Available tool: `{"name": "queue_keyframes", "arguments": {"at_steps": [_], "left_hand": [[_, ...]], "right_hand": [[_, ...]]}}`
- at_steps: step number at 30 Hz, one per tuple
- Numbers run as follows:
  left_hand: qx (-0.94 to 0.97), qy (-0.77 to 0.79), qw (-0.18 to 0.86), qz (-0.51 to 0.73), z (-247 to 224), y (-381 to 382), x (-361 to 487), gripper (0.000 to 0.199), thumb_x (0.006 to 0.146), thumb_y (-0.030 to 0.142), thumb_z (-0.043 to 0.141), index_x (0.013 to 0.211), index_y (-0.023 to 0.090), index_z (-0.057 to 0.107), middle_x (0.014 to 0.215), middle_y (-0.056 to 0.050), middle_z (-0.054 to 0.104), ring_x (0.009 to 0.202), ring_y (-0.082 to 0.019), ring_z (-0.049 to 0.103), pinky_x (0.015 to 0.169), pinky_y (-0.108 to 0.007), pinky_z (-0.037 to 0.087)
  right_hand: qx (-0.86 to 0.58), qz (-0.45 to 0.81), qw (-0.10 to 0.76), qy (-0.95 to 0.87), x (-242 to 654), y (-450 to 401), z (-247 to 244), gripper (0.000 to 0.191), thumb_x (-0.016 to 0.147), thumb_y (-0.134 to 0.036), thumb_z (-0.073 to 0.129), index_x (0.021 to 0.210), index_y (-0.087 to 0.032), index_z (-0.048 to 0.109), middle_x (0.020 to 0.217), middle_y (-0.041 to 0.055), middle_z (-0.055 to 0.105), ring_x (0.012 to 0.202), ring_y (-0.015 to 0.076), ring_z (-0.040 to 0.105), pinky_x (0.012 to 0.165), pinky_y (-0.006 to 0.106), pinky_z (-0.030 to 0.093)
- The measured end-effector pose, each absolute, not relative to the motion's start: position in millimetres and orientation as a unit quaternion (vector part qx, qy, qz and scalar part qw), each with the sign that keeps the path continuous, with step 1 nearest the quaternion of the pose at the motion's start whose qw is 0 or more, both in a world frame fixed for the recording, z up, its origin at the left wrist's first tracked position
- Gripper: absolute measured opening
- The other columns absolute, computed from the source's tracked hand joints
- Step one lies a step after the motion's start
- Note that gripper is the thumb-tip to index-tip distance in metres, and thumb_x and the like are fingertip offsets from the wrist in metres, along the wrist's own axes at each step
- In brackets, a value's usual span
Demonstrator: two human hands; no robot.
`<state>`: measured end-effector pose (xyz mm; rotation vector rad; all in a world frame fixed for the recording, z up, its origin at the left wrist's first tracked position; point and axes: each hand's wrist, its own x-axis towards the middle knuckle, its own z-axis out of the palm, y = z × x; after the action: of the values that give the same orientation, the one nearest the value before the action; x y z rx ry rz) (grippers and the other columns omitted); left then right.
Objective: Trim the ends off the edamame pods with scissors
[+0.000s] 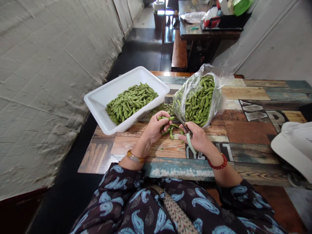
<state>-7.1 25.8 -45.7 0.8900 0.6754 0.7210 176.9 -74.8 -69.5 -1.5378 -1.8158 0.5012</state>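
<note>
My left hand [156, 127] is closed on green soybean pods [166, 118], pinched between thumb and fingers. In my right hand [195, 136] is a pair of scissors [190, 144] with pale green handles; the dark blades point up and left, near the plastic bag. A few loose pods [171, 133] lie on the table between my hands. Beyond my left hand, a white plastic tub [102, 122] holds a broad heap of pods [131, 102]. Past my right hand, a clear plastic bag [214, 105] stands open, full of more pods [201, 100].
Small green trimmings [162, 109] lie between tub and bag. The patchwork-wood table [248, 130] carries a white cap [292, 146] at the right. A rough white wall [56, 65] runs along the left. Farther back are a wooden bench [179, 50] and another table [186, 31] with items on it.
</note>
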Motion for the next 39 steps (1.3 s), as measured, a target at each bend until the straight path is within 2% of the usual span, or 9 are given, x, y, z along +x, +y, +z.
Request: {"name": "queue_keyframes", "arguments": {"at_steps": [5, 15, 26, 32, 36, 39], "left_hand": [[0.413, 0.293, 0.790, 0.346, -49, 23, -6, 0.030, 0.067, 0.024, 0.076, 0.085, 0.016, 0.053, 0.067, 0.002, 0.065, 0.043, -0.003, 0.042, 0.041, -0.016, 0.024], [0.446, 0.273, 0.784, 0.334, -54, 21, -4, 0.028, 0.070, 0.022, 0.076, 0.085, 0.016, 0.053, 0.070, 0.001, 0.067, 0.044, -0.003, 0.044, 0.041, -0.016, 0.026], [0.471, 0.265, 0.771, 0.337, -59, 23, -8, 0.026, 0.072, 0.022, 0.076, 0.085, 0.016, 0.054, 0.071, 0.001, 0.067, 0.045, -0.003, 0.042, 0.044, -0.017, 0.027], [0.494, 0.281, 0.751, 0.338, -58, 24, -11, 0.023, 0.071, 0.020, 0.074, 0.084, 0.016, 0.055, 0.071, 0.002, 0.066, 0.045, -0.003, 0.041, 0.045, -0.017, 0.027], [0.492, 0.289, 0.747, 0.342, -56, 26, -11, 0.023, 0.071, 0.022, 0.073, 0.084, 0.016, 0.055, 0.070, 0.002, 0.064, 0.045, -0.003, 0.042, 0.044, -0.017, 0.026], [0.460, 0.297, 0.748, 0.374, -49, 28, -13, 0.024, 0.069, 0.021, 0.073, 0.084, 0.017, 0.054, 0.068, 0.003, 0.063, 0.046, -0.004, 0.042, 0.043, -0.016, 0.025]], "right_hand": [[-0.602, 0.185, 0.309, -0.713, 177, -76, -72, 0.033, 0.087, -0.040, 0.071, 0.110, -0.020, 0.059, 0.097, 0.0069, 0.059, 0.076, 0.0208, 0.057, 0.071, 0.037, 0.053], [-0.589, 0.189, 0.301, -0.726, 176, -77, -69, 0.030, 0.091, -0.042, 0.066, 0.110, -0.020, 0.058, 0.097, 0.0077, 0.058, 0.082, 0.0226, 0.059, 0.074, 0.037, 0.052], [-0.565, 0.203, 0.324, -0.731, 175, -76, -68, 0.021, 0.095, -0.040, 0.060, 0.100, -0.019, 0.056, 0.090, 0.0061, 0.058, 0.078, 0.0209, 0.057, 0.072, 0.035, 0.050], [-0.567, 0.229, 0.327, -0.720, 171, -76, -72, 0.019, 0.094, -0.039, 0.062, 0.096, -0.020, 0.058, 0.092, 0.0070, 0.065, 0.082, 0.0215, 0.062, 0.074, 0.033, 0.050], [-0.575, 0.232, 0.354, -0.701, 172, -74, -78, 0.018, 0.094, -0.038, 0.062, 0.097, -0.021, 0.060, 0.090, 0.0045, 0.067, 0.082, 0.0199, 0.065, 0.077, 0.032, 0.050], [-0.606, 0.211, 0.387, -0.662, 176, -71, -81, 0.020, 0.092, -0.039, 0.063, 0.097, -0.020, 0.061, 0.082, 0.0021, 0.065, 0.076, 0.0186, 0.063, 0.074, 0.031, 0.050]]}}
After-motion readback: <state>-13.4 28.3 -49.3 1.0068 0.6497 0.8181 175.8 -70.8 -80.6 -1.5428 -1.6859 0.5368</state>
